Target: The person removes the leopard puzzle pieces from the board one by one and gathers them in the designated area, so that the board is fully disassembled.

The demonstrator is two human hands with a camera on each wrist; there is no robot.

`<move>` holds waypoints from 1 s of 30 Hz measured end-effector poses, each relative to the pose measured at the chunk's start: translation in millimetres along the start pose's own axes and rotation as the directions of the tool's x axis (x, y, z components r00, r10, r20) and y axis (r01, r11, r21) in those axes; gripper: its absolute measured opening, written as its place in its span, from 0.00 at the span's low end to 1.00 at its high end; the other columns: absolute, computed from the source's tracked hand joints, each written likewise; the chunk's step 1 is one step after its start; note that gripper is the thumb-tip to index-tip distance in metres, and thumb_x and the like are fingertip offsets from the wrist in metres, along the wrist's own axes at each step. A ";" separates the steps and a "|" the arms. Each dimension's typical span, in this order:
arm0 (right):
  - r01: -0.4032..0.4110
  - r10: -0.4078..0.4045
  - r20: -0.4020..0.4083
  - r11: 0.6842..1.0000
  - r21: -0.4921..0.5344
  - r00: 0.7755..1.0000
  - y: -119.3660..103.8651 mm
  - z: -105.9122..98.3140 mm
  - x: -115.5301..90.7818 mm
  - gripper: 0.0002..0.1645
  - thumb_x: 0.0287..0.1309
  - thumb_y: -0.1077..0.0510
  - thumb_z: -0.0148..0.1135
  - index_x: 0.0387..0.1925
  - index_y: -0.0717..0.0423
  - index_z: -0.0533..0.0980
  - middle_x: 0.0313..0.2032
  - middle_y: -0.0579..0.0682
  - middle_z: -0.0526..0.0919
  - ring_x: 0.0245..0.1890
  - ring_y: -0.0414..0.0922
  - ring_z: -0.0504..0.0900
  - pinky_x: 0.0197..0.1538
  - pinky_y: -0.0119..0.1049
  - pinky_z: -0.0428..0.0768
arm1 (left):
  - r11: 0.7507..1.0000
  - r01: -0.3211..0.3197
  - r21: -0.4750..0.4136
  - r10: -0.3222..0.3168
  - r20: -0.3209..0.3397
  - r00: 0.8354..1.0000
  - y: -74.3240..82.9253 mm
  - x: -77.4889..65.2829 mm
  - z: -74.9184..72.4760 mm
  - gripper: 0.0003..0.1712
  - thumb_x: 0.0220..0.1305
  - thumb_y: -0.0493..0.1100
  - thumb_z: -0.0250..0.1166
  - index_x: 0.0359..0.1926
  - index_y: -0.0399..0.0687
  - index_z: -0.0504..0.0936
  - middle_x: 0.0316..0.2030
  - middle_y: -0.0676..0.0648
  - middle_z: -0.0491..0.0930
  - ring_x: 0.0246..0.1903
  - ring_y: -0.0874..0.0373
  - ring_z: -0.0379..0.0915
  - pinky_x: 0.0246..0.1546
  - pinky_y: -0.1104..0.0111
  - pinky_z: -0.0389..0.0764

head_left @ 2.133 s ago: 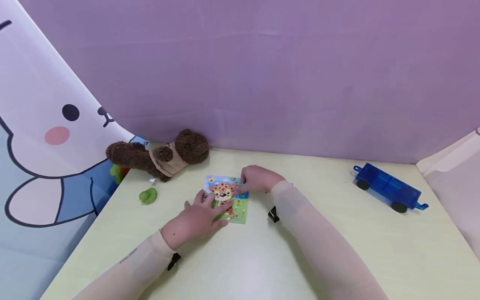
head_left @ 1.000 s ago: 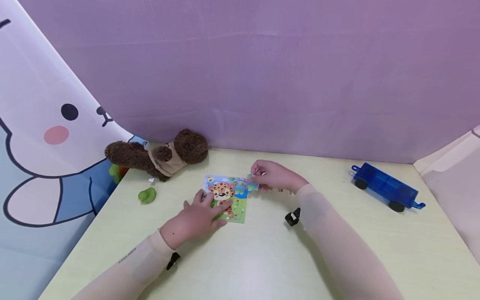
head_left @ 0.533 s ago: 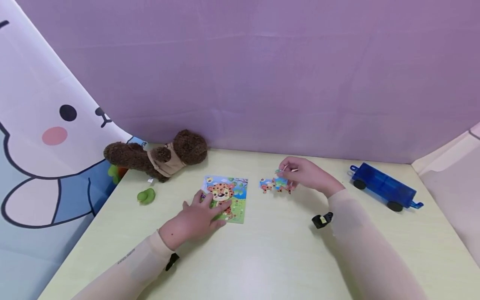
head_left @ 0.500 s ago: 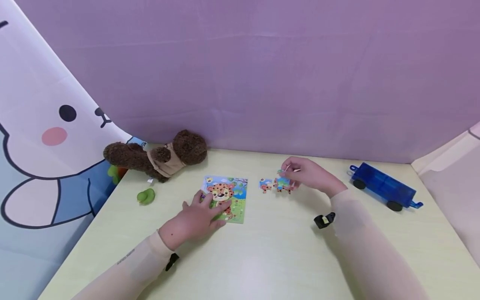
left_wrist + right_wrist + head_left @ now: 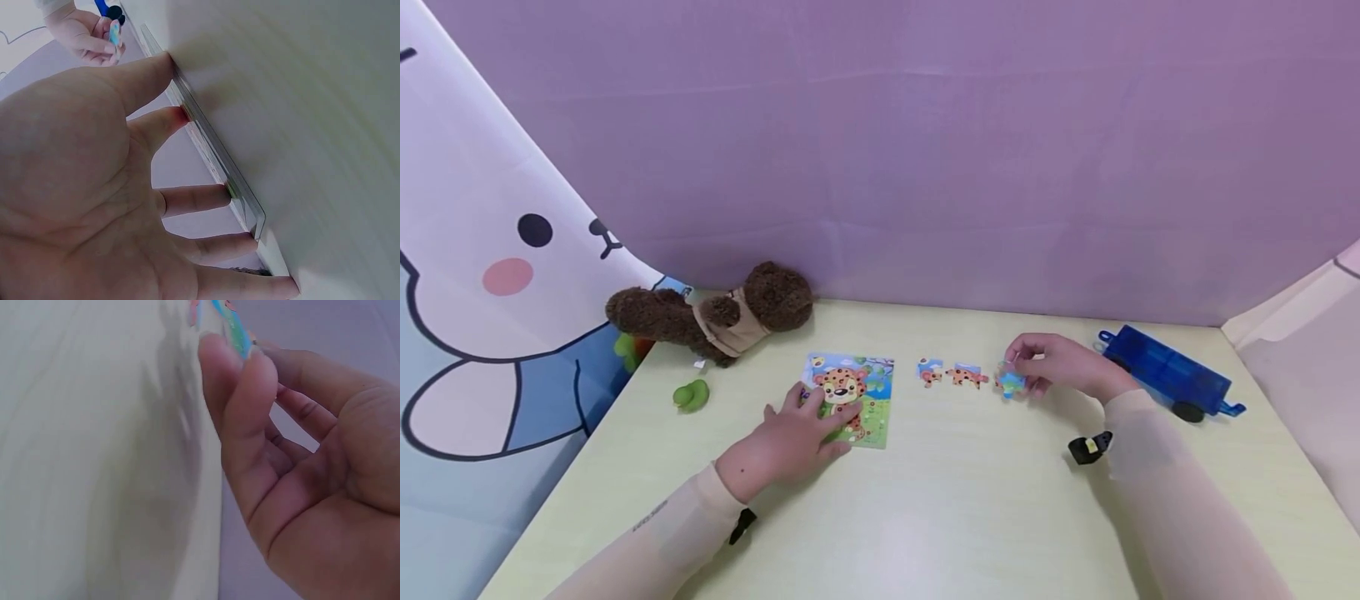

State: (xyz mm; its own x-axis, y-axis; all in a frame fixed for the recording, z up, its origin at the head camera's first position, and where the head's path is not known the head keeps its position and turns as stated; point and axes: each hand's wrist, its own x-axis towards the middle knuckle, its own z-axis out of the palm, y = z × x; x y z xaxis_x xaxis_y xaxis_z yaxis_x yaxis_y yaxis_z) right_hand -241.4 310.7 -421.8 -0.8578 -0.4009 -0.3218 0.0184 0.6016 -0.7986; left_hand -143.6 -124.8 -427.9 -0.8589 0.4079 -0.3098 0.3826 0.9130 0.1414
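Note:
In the head view a small jigsaw puzzle (image 5: 880, 417) with a spotted leopard cub lies flat on the table. My left hand (image 5: 786, 442) rests on its lower left part, fingers spread; the left wrist view shows the fingertips along the thin edge of the puzzle board (image 5: 219, 156). Further right, my right hand (image 5: 1056, 362) pinches a blue-green puzzle piece (image 5: 1011, 381) between thumb and fingers, close over the table. That puzzle piece (image 5: 237, 334) also shows at the fingertips in the right wrist view. Two spotted puzzle pieces, one left (image 5: 930, 372) and one right (image 5: 967, 375), lie between the hands.
A brown plush toy (image 5: 722, 312) lies at the back left, with a small green toy (image 5: 691, 395) in front of it. The blue toy wagon (image 5: 1168, 367) stands at the right, just behind my right wrist. A purple cloth (image 5: 925, 167) hangs along the table's back edge.
My right hand has left the puzzle's upper right corner and carried a blue-green puzzle piece rightward, past the two loose pieces. My left hand has stayed on the puzzle.

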 end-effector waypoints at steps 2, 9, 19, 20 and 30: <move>-0.008 0.009 0.018 1.000 -0.014 1.000 4.3 0.1 0.9 0.14 0.78 0.52 0.62 0.55 0.56 0.78 0.46 0.57 0.79 0.36 0.51 0.86 0.40 0.40 0.90 | 1.000 -0.002 0.003 0.002 -0.001 1.000 -0.4 0.0 0.5 0.36 0.81 0.68 0.51 0.84 0.81 0.55 0.80 0.34 0.56 0.81 0.21 0.44 0.66 0.16 0.62; -0.004 0.006 0.017 0.995 -0.097 1.000 10.5 2.8 8.4 0.12 0.77 0.53 0.62 0.53 0.55 0.79 0.40 0.51 0.78 0.30 0.45 0.76 0.33 0.34 0.80 | 1.000 -0.007 0.002 0.007 -0.013 1.000 -1.8 1.0 2.8 0.36 0.81 0.68 0.51 0.84 0.82 0.54 0.80 0.34 0.57 0.81 0.21 0.45 0.66 0.16 0.61; 0.016 -0.021 -0.020 0.972 -0.236 1.000 12.6 7.1 20.4 0.09 0.76 0.54 0.62 0.51 0.51 0.82 0.45 0.48 0.82 0.49 0.48 0.74 0.54 0.39 0.73 | 1.000 -0.007 0.013 0.007 -0.013 1.000 -0.9 0.8 1.9 0.36 0.81 0.69 0.51 0.84 0.82 0.55 0.79 0.34 0.57 0.81 0.21 0.46 0.66 0.16 0.64; 0.013 -0.018 -0.021 0.972 -0.235 1.000 12.3 7.1 20.7 0.09 0.76 0.54 0.62 0.51 0.51 0.82 0.45 0.49 0.82 0.49 0.48 0.74 0.54 0.40 0.73 | 1.000 -0.007 0.014 0.007 -0.014 1.000 -0.9 0.8 1.9 0.36 0.80 0.69 0.51 0.84 0.81 0.55 0.79 0.34 0.57 0.81 0.21 0.46 0.65 0.16 0.64; 0.014 -0.022 -0.028 0.967 -0.255 0.999 13.2 5.6 24.0 0.09 0.76 0.54 0.62 0.51 0.51 0.82 0.44 0.48 0.81 0.49 0.48 0.74 0.52 0.40 0.72 | 1.000 -0.012 0.005 0.012 -0.025 1.000 -0.4 -0.2 1.1 0.36 0.80 0.68 0.52 0.84 0.80 0.56 0.79 0.34 0.58 0.80 0.21 0.47 0.65 0.16 0.64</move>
State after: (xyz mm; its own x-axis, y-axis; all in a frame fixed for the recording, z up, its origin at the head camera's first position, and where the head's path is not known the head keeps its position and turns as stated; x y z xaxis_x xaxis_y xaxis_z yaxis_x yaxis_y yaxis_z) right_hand -258.9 305.1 -442.9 -0.8719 -0.3948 -0.2898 -0.1253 0.7519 -0.6472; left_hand -143.2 -125.3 -428.9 -0.8626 0.4186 -0.2841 0.3944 0.9081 0.1406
